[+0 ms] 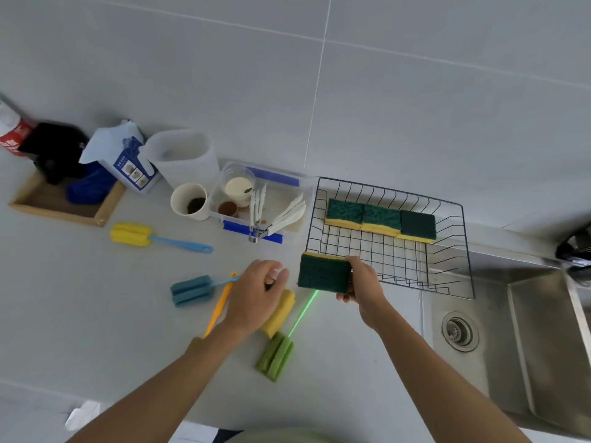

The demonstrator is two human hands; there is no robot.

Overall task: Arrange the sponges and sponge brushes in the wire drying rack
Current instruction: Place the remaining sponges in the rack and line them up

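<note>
The wire drying rack (388, 238) sits at the back right of the countertop (96, 314), its right end hanging over the sink (527, 330). Three green-and-yellow sponges (380, 220) lie in a row along its far side, touching one another, green faces up. The near part of the rack floor is bare wire.

The right hand (363, 279) grips a fourth sponge (323, 273) by its right end, green face toward us, held in the air just off the rack's near left corner. The left hand (254, 294) hovers with fingers loosely curled and holds nothing that I can see; it hangs over the yellow sponge brush (281, 311) and the orange handle (220, 303) crossing beneath it.

On the counter near the front edge lie a green sponge brush (275, 356), its handle pointing toward the held sponge, and a teal sponge brush (192, 290) to the left. Farther left and back, well apart, lies another yellow-headed brush with a blue handle (144, 236).

Beside the rack's left end stands a clear plastic bin (287, 182) with small cups and white utensils inside, then a paper cup (188, 201), a translucent jug (185, 156), a blue-and-white box (128, 161) and a wooden tray (64, 203) holding dark and blue cloths near the back left.
</note>
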